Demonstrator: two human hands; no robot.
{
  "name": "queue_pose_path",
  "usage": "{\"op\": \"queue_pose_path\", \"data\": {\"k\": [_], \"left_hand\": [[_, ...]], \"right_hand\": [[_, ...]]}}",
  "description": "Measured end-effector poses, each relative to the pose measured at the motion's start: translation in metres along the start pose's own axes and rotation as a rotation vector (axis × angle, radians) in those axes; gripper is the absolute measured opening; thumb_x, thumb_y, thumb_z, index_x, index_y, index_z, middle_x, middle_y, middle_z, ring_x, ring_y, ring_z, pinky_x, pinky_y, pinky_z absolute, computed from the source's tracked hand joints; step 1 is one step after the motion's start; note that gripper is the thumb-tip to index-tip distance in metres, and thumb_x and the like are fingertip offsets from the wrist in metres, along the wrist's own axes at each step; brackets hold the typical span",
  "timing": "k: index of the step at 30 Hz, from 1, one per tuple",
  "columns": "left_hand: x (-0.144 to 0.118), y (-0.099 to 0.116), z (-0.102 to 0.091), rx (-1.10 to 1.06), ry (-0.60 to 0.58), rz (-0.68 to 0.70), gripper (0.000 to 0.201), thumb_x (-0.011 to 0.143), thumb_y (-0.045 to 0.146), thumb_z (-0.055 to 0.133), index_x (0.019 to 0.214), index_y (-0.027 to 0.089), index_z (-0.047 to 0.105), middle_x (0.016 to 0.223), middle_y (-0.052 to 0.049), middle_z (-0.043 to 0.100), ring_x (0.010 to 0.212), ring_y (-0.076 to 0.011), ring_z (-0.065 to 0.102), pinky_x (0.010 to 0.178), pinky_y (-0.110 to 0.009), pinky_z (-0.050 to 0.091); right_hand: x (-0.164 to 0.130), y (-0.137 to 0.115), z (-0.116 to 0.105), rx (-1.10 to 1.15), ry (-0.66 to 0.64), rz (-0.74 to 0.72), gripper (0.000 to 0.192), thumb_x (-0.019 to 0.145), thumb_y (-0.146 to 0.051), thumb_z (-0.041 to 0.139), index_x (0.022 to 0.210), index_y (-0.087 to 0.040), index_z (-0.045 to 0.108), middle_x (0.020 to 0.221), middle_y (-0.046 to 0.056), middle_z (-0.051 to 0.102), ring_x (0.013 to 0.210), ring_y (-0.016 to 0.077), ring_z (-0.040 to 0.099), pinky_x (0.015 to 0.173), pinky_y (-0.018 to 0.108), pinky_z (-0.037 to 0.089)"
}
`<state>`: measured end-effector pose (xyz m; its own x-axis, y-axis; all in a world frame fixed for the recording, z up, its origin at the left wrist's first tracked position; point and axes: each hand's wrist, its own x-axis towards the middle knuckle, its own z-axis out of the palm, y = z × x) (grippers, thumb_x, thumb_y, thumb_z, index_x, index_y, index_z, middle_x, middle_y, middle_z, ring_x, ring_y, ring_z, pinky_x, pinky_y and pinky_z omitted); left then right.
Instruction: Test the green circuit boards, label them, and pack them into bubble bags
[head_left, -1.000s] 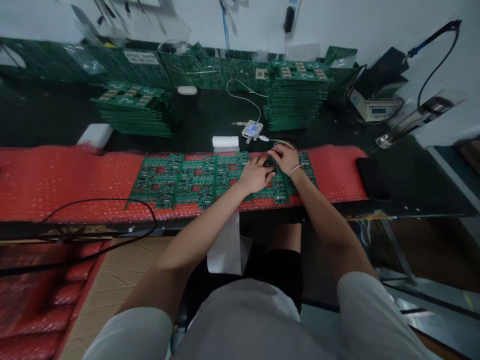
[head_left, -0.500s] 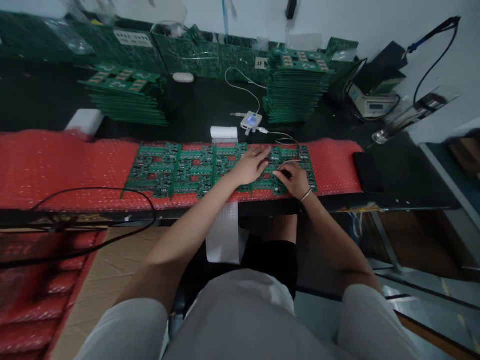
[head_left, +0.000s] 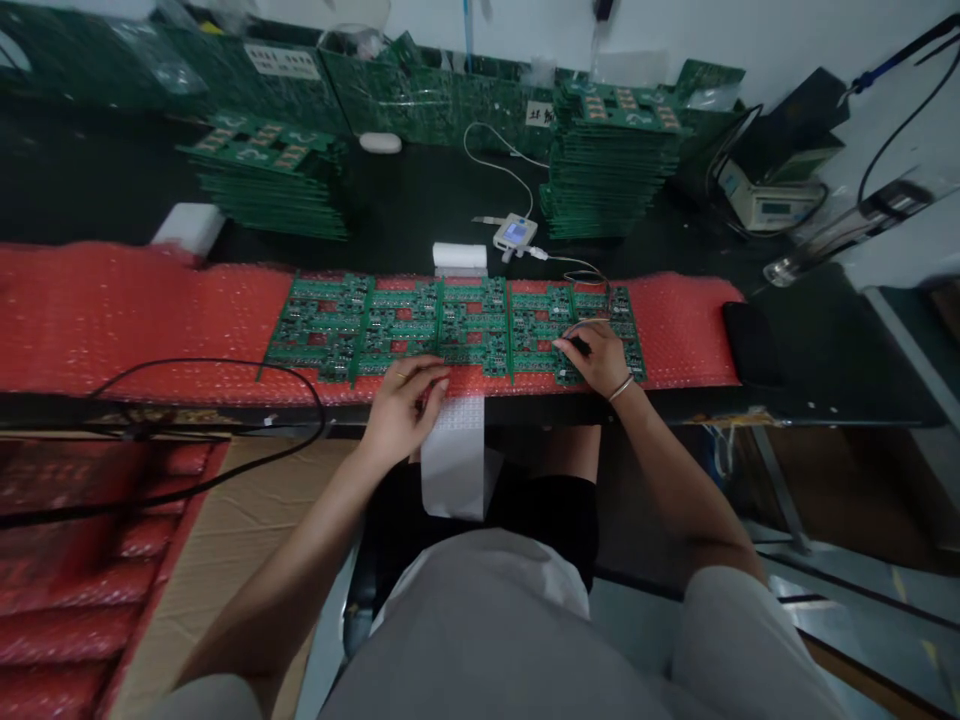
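A row of green circuit boards (head_left: pixel 472 325) lies on red bubble wrap (head_left: pixel 142 315) along the bench front. My right hand (head_left: pixel 602 362) rests over the boards at the right end, thumb and fingers pinched on thin wires (head_left: pixel 589 323). Their tips are partly hidden by my fingers. A cable links these wires to a small white device with a lit screen (head_left: pixel 516 231) behind the boards. My left hand (head_left: pixel 405 408) hovers by the front edge of the boards, left of the middle, its thumb apart from the loosely curved fingers and nothing between them.
Tall stacks of green boards stand at the back left (head_left: pixel 266 185) and back right (head_left: pixel 611 165). A white roll (head_left: pixel 460 257) sits behind the row; a white label strip (head_left: pixel 454 470) hangs off the front edge. A black phone-like object (head_left: pixel 750 343) and a scale (head_left: pixel 772 205) are at right.
My left hand has moved left and toward me, off the boards near my right hand. My right hand keeps its pinch over the right-end boards. The view has shifted slightly.
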<state>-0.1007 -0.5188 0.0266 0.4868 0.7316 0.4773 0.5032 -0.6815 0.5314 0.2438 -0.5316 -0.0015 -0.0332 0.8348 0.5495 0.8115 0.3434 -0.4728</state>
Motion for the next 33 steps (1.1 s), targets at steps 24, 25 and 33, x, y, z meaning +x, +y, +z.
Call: {"op": "queue_pose_path", "data": {"k": [24,25,33], "left_hand": [[-0.061,-0.011,-0.004,0.023,-0.020,-0.043,0.014,0.096,0.030,0.060,0.100,0.025,0.072,0.108,-0.008,0.071,0.104,-0.0257,0.065,0.093,-0.045,0.053],[-0.065,-0.013,-0.003,0.009,-0.050,-0.042,0.014,0.097,0.032,0.060,0.100,0.024,0.072,0.108,-0.008,0.071,0.104,-0.0252,0.065,0.093,-0.044,0.054],[-0.082,-0.030,0.012,0.007,0.007,-0.023,0.010,0.098,0.030,0.063,0.098,0.023,0.071,0.104,-0.007,0.073,0.098,-0.0225,0.066,0.089,-0.042,0.056]], "right_hand": [[0.001,-0.002,0.003,0.033,0.026,0.101,0.038,0.090,-0.060,0.063,0.074,-0.026,0.065,0.083,0.007,0.073,0.087,0.0268,0.067,0.087,0.047,0.053],[0.000,-0.002,0.003,0.034,0.032,0.098,0.037,0.090,-0.059,0.064,0.074,-0.026,0.065,0.083,0.007,0.073,0.087,0.0270,0.067,0.087,0.047,0.053],[-0.002,0.000,0.004,0.008,0.050,0.076,0.036,0.090,-0.058,0.065,0.076,-0.026,0.066,0.082,0.007,0.073,0.088,0.0275,0.067,0.087,0.047,0.052]]}}
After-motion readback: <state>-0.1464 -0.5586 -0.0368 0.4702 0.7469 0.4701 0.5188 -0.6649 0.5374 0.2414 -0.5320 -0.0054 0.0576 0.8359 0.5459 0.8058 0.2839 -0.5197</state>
